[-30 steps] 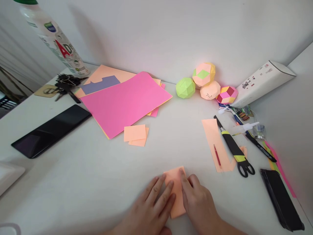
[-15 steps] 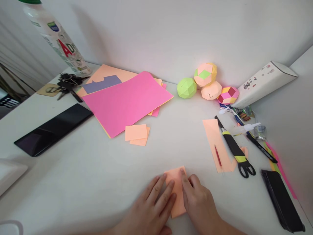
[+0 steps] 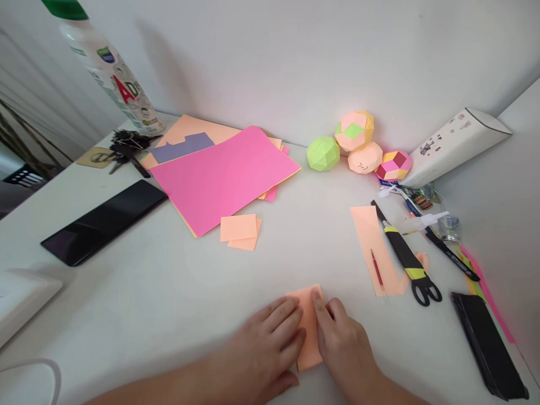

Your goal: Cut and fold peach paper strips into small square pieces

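A peach piece of paper (image 3: pixel 310 332), which looks folded, lies on the table in front of me. My left hand (image 3: pixel 274 343) rests on its left side, palm down, fingers stretched out. My right hand (image 3: pixel 343 343) is at the paper's right edge, one digit pressed down near the top right corner and the other fingers curled in. The paper's left part is hidden under my left hand. Two small peach paper rectangles (image 3: pixel 238 228) lie overlapped farther off, left of my hands.
Pink sheets (image 3: pixel 228 180) lie behind, beside a black phone (image 3: pixel 105 222). On the right are a peach strip (image 3: pixel 367 225), a red pen refill (image 3: pixel 377 267), scissors (image 3: pixel 407 253) and a black case (image 3: pixel 487 343). Paper balls (image 3: pixel 323 153) and a bottle (image 3: pixel 122 84) stand at the back.
My left hand has shifted a little up and right over the paper, its fingers now closer together. The right hand stays at the right edge. The view has turned slightly left.
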A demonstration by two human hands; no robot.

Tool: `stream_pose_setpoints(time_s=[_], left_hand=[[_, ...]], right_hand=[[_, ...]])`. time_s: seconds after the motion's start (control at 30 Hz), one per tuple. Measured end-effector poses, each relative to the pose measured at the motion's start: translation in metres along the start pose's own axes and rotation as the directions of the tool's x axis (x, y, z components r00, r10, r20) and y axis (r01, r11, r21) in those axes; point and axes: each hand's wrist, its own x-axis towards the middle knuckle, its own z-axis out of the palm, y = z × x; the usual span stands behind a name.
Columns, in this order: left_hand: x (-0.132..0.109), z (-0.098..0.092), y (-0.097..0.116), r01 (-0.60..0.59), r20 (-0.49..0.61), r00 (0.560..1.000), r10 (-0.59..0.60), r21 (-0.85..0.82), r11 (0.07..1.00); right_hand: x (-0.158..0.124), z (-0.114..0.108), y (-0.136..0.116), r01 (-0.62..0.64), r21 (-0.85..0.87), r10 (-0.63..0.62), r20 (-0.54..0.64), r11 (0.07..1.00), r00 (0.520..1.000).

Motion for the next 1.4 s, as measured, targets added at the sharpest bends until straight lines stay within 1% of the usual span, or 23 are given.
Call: stream_pose_setpoints(time_s=[0.1, 0.17, 0.27, 0.37, 0.5, 0.63, 0.7, 0.77, 0.83, 0.97, 1.07, 1.17, 1.3, 1.37, 1.4], left_hand=[[0.006, 0.011, -0.002, 0.030, -0.091, 0.995, -0.033, -0.042, 0.999], [0.009, 0.018, -0.002, 0.050, -0.114, 0.992, -0.053, -0.033, 0.998], [0.013, 0.022, 0.001, 0.103, -0.095, 0.990, -0.104, -0.015, 0.995], [0.016, 0.018, 0.006, 0.143, -0.056, 0.988, -0.145, -0.037, 0.989], [0.017, 0.011, 0.011, 0.142, -0.029, 0.989, -0.143, -0.014, 0.990], [0.017, 0.010, 0.014, 0.156, 0.000, 0.988, -0.156, 0.049, 0.987], [0.017, 0.011, 0.015, 0.169, 0.002, 0.986, -0.169, 0.063, 0.984], [0.018, 0.013, 0.016, 0.182, -0.014, 0.983, -0.181, 0.068, 0.981], [0.019, 0.015, 0.016, 0.189, -0.038, 0.982, -0.187, 0.070, 0.979], [0.019, 0.016, 0.015, 0.197, -0.049, 0.980, -0.194, 0.060, 0.979], [0.018, 0.016, 0.015, 0.213, -0.025, 0.977, -0.212, 0.050, 0.976], [0.017, 0.015, 0.014, 0.223, 0.023, 0.974, -0.225, 0.056, 0.973], [0.016, 0.017, 0.012, 0.222, 0.084, 0.970, -0.227, 0.063, 0.973], [0.016, 0.018, 0.012, 0.221, 0.096, 0.969, -0.227, 0.065, 0.973], [0.016, 0.018, 0.011, 0.221, 0.101, 0.969, -0.227, 0.066, 0.973]], right_hand=[[0.000, 0.000, 0.000, 0.006, -0.003, -0.006, 0.010, 1.000, 1.000], [-0.001, 0.001, 0.000, -0.001, -0.001, 0.001, 0.023, 1.000, 1.000], [-0.003, 0.002, 0.000, -0.013, 0.006, 0.013, 0.047, 1.000, 0.999], [-0.004, 0.001, 0.001, -0.018, 0.014, 0.017, 0.101, 1.000, 0.995], [-0.004, -0.002, -0.002, -0.031, 0.030, 0.025, 0.180, 0.999, 0.983], [-0.005, -0.006, -0.004, -0.065, -0.003, 0.065, 0.205, 0.998, 0.977], [-0.005, -0.011, -0.003, -0.082, 0.046, 0.070, 0.221, 0.996, 0.973], [-0.005, -0.019, -0.002, -0.077, 0.132, 0.043, 0.249, 0.988, 0.968], [-0.006, -0.025, 0.000, -0.054, 0.178, 0.005, 0.263, 0.983, 0.965], [-0.011, -0.027, 0.000, 0.003, 0.139, -0.042, 0.276, 0.990, 0.960], [-0.015, -0.025, 0.002, 0.030, 0.109, -0.063, 0.315, 0.994, 0.947], [-0.015, -0.026, 0.012, 0.018, 0.105, -0.059, 0.401, 0.994, 0.914], [-0.010, -0.032, 0.032, -0.060, 0.120, -0.018, 0.562, 0.991, 0.827], [-0.006, -0.036, 0.044, -0.107, 0.129, 0.006, 0.611, 0.986, 0.792], [-0.004, -0.038, 0.050, -0.119, 0.150, 0.000, 0.622, 0.982, 0.783]])
